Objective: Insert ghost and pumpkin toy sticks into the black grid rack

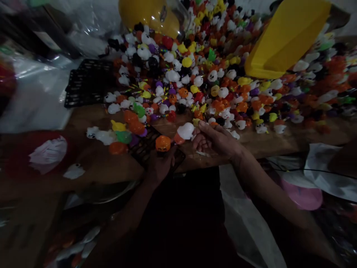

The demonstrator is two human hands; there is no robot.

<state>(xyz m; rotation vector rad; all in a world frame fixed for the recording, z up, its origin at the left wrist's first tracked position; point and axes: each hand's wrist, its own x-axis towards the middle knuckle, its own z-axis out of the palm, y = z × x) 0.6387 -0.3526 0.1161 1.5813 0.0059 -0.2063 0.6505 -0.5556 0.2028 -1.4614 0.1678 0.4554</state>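
My left hand (pixel 162 163) is closed at the front edge of the wooden table. An orange pumpkin-faced toy figure (pixel 163 143) stands up out of its fingers, above a black slotted plastic grid (pixel 141 149). To its right my right hand (pixel 208 139) has its fingers curled in, with the thumb against the index finger. What they pinch, if anything, I cannot make out. A white rounded figure (pixel 185 131) is just left of the right fingertips, with an orange piece (pixel 179 139) below it. Left of the grid lies a small group of figures, including a green one (pixel 124 137).
A big heap of small coloured figures (pixel 200 78) covers the back of the table. In it rest a yellow scoop (pixel 284 41) and a yellow container (pixel 147 15). Black grids (pixel 86 83) and a red dish with white slips (pixel 48 152) are at left. A pink item (pixel 304 195) sits below, right.
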